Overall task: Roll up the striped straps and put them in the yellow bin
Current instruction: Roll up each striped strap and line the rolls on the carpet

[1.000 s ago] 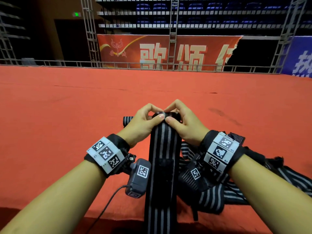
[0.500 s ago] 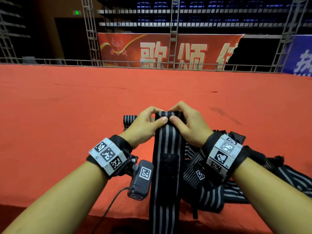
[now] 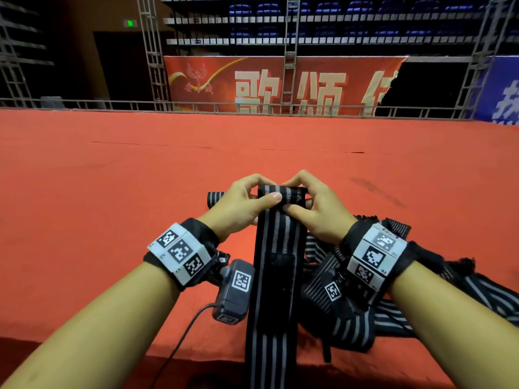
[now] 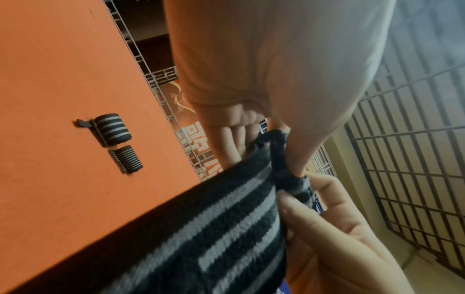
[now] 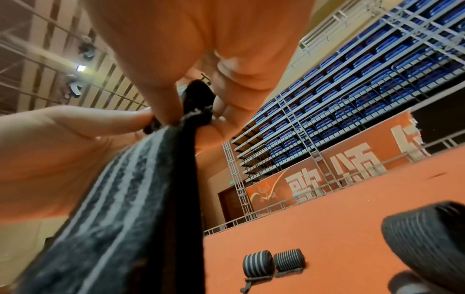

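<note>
Both hands are close together over the red carpeted platform [image 3: 112, 192], working the far end of a black strap with grey stripes [image 3: 276, 265]. The left hand [image 3: 238, 206] has its thumb laid across the top of the small roll formed at that end and its fingers curled behind it; the right hand [image 3: 317, 209] pinches the same roll from the other side, thumb tip pressed on the flat strap just under the roll. The 2 thumbs nearly meet. From the roll the strap runs back between the wrists toward the person, lies flat on the carpet and drops over the near edge of the platform. Under and beside the right wrist lies a loose heap of more striped straps [image 3: 351, 327], some with finer stripes, spilling out past the right forearm. Beyond the left hand, 2 finished rolls sit side by side on the carpet: a broad-striped roll [image 4: 112, 128] and a fine-striped roll [image 4: 128, 159], just apart from each other. The right wrist view shows another fine-striped rolled strap [image 5: 427, 234] near the right hand, blurred. I cannot see the yellow bin from here.
</note>
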### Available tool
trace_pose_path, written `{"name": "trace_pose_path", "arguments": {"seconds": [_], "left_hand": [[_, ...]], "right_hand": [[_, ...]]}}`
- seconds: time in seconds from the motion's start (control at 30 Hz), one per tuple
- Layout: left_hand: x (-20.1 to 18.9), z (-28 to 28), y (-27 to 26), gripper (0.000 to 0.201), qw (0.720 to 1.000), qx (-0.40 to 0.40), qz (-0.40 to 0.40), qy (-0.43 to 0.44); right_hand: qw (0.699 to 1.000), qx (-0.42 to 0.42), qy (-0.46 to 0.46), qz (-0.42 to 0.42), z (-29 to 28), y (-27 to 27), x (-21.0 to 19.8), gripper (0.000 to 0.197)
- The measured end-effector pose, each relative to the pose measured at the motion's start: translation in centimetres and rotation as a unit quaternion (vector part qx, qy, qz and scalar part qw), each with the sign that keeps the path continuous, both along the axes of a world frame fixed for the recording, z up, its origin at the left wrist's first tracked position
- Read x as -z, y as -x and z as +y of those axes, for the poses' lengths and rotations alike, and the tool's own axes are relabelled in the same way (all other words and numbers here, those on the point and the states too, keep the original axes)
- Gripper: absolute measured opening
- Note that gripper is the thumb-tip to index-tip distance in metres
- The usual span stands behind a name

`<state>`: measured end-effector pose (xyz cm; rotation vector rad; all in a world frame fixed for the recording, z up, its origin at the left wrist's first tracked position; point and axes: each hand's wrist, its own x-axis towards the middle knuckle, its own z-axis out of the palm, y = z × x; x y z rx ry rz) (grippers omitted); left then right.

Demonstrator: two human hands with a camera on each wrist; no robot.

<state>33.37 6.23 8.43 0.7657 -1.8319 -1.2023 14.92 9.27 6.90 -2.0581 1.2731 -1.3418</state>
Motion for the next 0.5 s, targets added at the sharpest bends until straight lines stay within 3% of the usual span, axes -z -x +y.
{"name": "trace_pose_path", "arguments": {"seconds": [0.2,0.4,0.5], "left_hand": [[0.81,-0.26,0.13,0.013,0.998,-0.002,-0.006,0.069],[0.76,-0.01,0.31,0.013,0.999,0.005,0.035,-0.003],[0.4,-0.05,-0.09,0.01,0.999,0.013,0.028,0.037]], "right_hand": [[0.979,-0.025,-0.154,-0.13,-0.14,-0.23,-0.77,0.016],[0.993,-0.023,-0.036,-0.114,-0.24,-0.17,-0.45,0.006],[0.986,-0.033,-0.076,-0.144,-0.14,-0.37,-0.32,0.015]]}}
